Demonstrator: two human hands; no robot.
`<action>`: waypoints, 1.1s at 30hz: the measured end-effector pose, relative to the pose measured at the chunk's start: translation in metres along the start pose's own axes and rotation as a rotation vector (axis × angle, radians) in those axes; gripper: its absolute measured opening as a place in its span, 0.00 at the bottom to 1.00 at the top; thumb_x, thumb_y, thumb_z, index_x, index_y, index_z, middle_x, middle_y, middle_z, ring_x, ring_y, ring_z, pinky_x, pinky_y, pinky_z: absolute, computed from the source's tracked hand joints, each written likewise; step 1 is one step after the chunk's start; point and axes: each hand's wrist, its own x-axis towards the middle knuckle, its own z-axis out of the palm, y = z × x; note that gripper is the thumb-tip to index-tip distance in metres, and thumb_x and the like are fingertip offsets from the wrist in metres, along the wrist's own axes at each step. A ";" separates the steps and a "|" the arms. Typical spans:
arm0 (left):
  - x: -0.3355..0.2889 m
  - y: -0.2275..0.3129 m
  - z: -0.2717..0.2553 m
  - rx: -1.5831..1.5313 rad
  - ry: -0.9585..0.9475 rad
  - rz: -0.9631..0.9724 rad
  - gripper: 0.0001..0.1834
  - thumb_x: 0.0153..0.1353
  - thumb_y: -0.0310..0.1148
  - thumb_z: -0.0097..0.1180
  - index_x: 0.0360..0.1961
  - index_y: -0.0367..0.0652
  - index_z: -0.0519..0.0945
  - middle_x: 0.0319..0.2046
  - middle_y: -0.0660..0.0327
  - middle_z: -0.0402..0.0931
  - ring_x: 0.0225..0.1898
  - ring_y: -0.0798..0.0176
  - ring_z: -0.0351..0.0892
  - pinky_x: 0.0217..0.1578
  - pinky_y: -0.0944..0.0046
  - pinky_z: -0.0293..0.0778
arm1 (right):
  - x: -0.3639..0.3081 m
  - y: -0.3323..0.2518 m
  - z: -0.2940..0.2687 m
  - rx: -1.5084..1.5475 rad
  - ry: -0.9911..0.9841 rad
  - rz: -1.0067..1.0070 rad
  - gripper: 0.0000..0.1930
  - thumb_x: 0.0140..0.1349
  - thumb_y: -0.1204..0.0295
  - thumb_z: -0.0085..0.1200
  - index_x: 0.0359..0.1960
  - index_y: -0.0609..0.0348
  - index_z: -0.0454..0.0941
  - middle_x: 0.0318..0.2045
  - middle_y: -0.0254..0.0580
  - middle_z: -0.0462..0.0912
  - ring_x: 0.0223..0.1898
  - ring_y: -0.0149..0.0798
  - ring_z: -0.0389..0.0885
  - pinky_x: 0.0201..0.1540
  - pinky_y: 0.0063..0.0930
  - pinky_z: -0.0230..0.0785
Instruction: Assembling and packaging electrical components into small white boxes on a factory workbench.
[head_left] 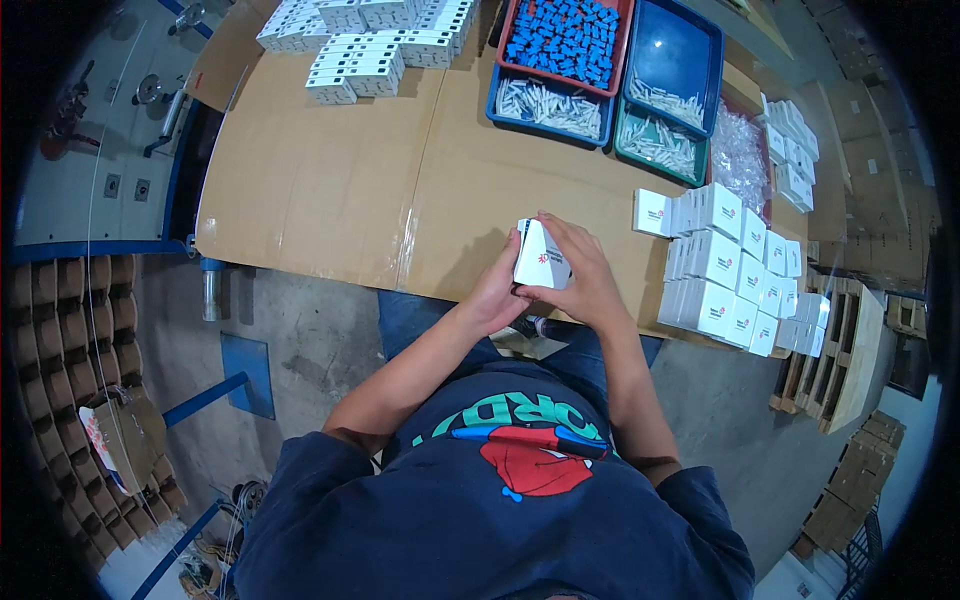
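A small white box [541, 262] with a red mark on its face is held between my two hands, just over the near edge of the cardboard-covered table. My left hand [490, 294] closes on its left side, the thumb lying along the edge. From the other side my right hand [586, 276] wraps round it, fingers over the top corner and thumb at the bottom. A dark gap shows along the box's upper left edge; what is inside cannot be made out.
White boxes [713, 258] stand in rows at the right. More white boxes [356, 72] are stacked at the far left. At the back, a red tray [624, 60] holds blue parts; blue and green trays [690, 25] hold small white pieces. Bubble wrap [738, 152] lies beside them.
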 end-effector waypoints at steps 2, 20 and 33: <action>-0.001 0.001 0.001 0.019 -0.009 0.000 0.36 0.79 0.63 0.32 0.73 0.51 0.66 0.65 0.59 0.75 0.65 0.58 0.75 0.65 0.53 0.71 | -0.001 0.001 0.000 -0.012 0.001 -0.014 0.51 0.44 0.51 0.77 0.71 0.55 0.70 0.68 0.48 0.75 0.67 0.52 0.73 0.67 0.45 0.62; -0.010 0.017 0.016 0.305 0.027 0.149 0.38 0.74 0.32 0.52 0.80 0.53 0.50 0.67 0.57 0.65 0.67 0.59 0.69 0.65 0.57 0.69 | -0.006 -0.012 0.005 0.117 0.272 0.172 0.50 0.46 0.58 0.80 0.71 0.62 0.69 0.67 0.57 0.75 0.70 0.52 0.72 0.70 0.45 0.66; -0.012 0.009 -0.012 0.384 0.117 0.179 0.23 0.76 0.45 0.55 0.61 0.39 0.73 0.52 0.59 0.79 0.53 0.67 0.77 0.53 0.63 0.73 | -0.038 0.004 0.020 1.044 -0.067 0.663 0.13 0.74 0.62 0.60 0.48 0.58 0.81 0.32 0.30 0.84 0.30 0.21 0.77 0.32 0.18 0.70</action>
